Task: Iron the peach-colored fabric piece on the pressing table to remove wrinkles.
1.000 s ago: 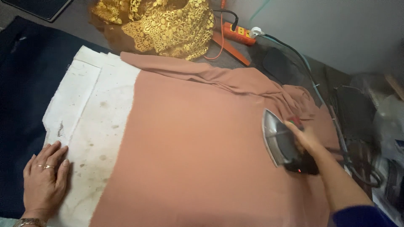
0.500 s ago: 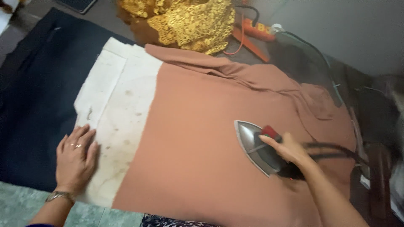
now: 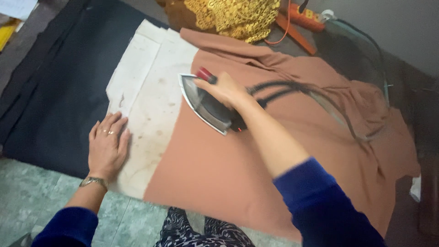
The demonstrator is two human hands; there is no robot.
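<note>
Two hands are at work in my view, and I can read both fairly well despite some blur. My right hand (image 3: 224, 89) is clenched around the handle of a flat iron (image 3: 206, 104), whose silver soleplate edge shows along its left side and whose pointed nose aims toward the far left. The iron sits on the left edge of a terracotta cloth (image 3: 256, 164), right where that cloth overlaps a stained white pad (image 3: 151, 96). A red knob (image 3: 206, 74) pokes up just beyond my knuckles, and a dark cord (image 3: 274, 89) trails from the iron's rear across the cloth to the right. My left hand (image 3: 107, 146) lies flat and released, fingers spread, palm down on the near left part of the white pad, well apart from the iron; it grasps nothing. A ring and a wrist bracelet show on it. Under the pad lies a dark navy fabric (image 3: 55, 100) stretching out to the left. At the far edge, a heap of gold lacy fabric (image 3: 233, 16) rests beside an orange power strip (image 3: 306, 16).
</note>
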